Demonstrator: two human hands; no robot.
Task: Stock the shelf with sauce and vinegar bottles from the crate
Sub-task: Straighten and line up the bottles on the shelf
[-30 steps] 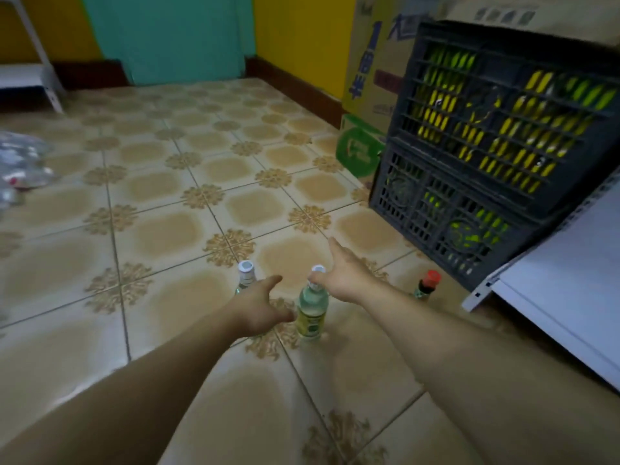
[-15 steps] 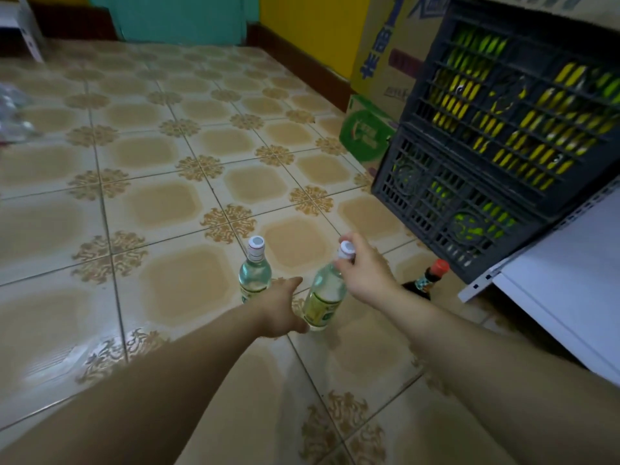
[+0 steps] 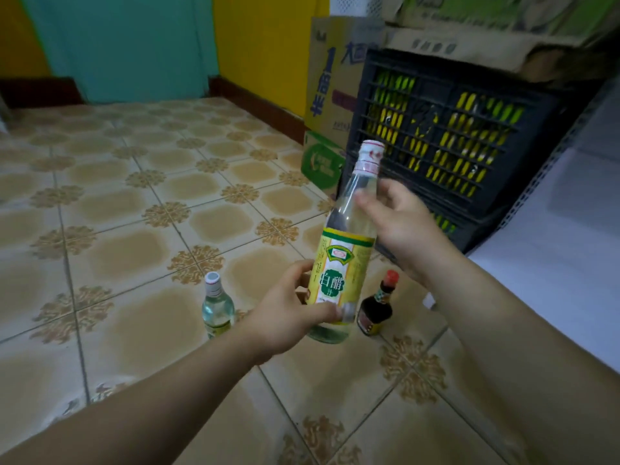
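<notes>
A clear vinegar bottle [image 3: 345, 250] with a yellow-green label and white-red cap is lifted off the floor, tilted slightly right. My left hand [image 3: 288, 313] grips its lower body. My right hand [image 3: 399, 223] is behind its neck with fingers spread, touching or just off the glass. A second vinegar bottle [image 3: 217, 305] stands on the tiled floor to the left. A small dark sauce bottle [image 3: 375, 308] with a red cap stands on the floor to the right. The black crate [image 3: 449, 142] holding yellow-green items sits behind, partly tipped. The white shelf [image 3: 550, 256] is at the right.
Cardboard boxes [image 3: 335, 85] are stacked against the yellow wall beside and above the crate. A green box [image 3: 320, 161] lies at the crate's left foot. Tiled floor [image 3: 117, 229] stretches to the left and back toward a teal door.
The vinegar bottle rose from the floor, held by its neck in my right hand; my left hand took its lower body. The right hand's fingers have spread.
</notes>
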